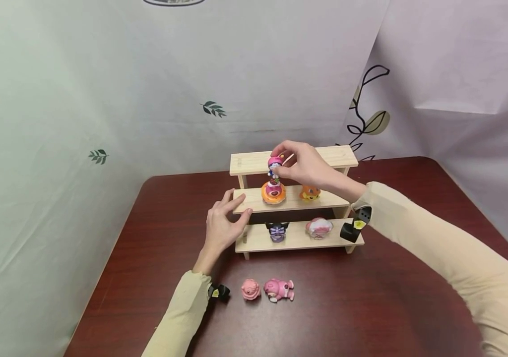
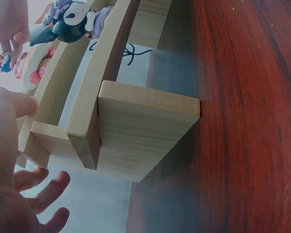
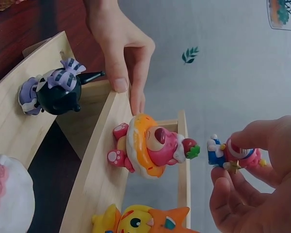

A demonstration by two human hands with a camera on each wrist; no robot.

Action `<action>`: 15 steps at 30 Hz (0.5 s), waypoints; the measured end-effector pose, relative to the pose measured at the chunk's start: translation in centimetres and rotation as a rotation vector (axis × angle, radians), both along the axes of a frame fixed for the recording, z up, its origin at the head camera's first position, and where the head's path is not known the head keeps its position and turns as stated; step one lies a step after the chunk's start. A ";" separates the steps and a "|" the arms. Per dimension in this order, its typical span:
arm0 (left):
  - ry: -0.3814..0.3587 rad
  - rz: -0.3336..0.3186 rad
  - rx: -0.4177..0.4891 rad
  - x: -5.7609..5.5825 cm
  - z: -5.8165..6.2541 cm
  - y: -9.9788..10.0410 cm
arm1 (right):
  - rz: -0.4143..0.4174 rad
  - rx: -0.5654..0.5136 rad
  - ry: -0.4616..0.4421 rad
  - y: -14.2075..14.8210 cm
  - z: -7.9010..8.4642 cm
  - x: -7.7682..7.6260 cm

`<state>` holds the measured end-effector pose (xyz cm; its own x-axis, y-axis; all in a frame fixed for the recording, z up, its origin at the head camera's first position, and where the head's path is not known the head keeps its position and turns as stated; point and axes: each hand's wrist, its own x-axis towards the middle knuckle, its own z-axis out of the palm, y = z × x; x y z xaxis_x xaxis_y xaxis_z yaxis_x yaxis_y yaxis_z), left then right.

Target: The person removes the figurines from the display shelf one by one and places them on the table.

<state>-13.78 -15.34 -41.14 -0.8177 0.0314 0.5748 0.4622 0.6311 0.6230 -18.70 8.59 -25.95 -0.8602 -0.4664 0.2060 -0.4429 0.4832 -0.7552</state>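
Observation:
My right hand (image 1: 304, 163) pinches a small blue figurine with a pink hat (image 3: 237, 156) between thumb and fingers, near the top shelf of a three-tier wooden stand (image 1: 298, 241). Just below it, a pink bear figurine in an orange donut ring (image 3: 157, 145) sits on the middle shelf. With thumb and fingers, my left hand (image 1: 224, 221) grips the left end of that middle shelf. An orange and yellow figurine (image 1: 309, 193) stands farther right on the same shelf. On the bottom shelf are a black and purple figurine (image 1: 277, 231) and a pink and white one (image 1: 319, 227).
In front of the stand, a round pink figurine (image 1: 251, 289) and a pink bear figurine (image 1: 279, 290) lying on its side are on the dark red wooden table (image 1: 370, 307). A pale curtain (image 1: 182, 74) with leaf prints hangs behind the stand.

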 end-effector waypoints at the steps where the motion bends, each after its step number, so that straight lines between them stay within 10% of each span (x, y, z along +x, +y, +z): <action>1: -0.001 -0.001 0.001 0.0 0.0 0.0 | 0.001 0.000 0.002 0.1 0.0 0.1; 15: 0.006 0.006 -0.008 -0.2 -0.2 0.0 | 0.001 0.000 0.001 1.0 0.0 1.3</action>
